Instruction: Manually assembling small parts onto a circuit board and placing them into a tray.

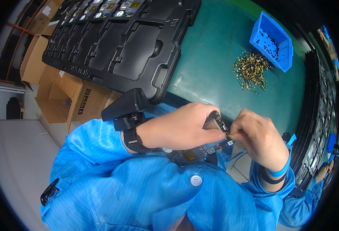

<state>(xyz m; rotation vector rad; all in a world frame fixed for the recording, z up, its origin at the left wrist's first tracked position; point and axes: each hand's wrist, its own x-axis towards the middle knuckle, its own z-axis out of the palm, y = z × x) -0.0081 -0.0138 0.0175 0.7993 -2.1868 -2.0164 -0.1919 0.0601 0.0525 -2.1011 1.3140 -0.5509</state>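
A dark printed circuit board (190, 155) is tilted in front of my body, with a metal-coloured patch and small components on its face. My left hand (181, 125) grips it, the thumb lying across the face and the other fingers mostly hidden behind. At the board's right edge, the fingertips of my right hand (258, 134) are pinched together. A tiny yellowish bit shows at that pinch, but its kind is hidden. Beyond my hands, a heap of thin gold-and-black parts (251, 70) lies on the green mat (212, 50).
A blue bin (287, 57) with small black pieces stands by the heap. At the upper left is a black moulded tray (138, 50), several boards in its far pockets. Open cardboard boxes (57, 96) stand left. Stacked black trays (310, 115) line the right, near another person's hand (323, 171).
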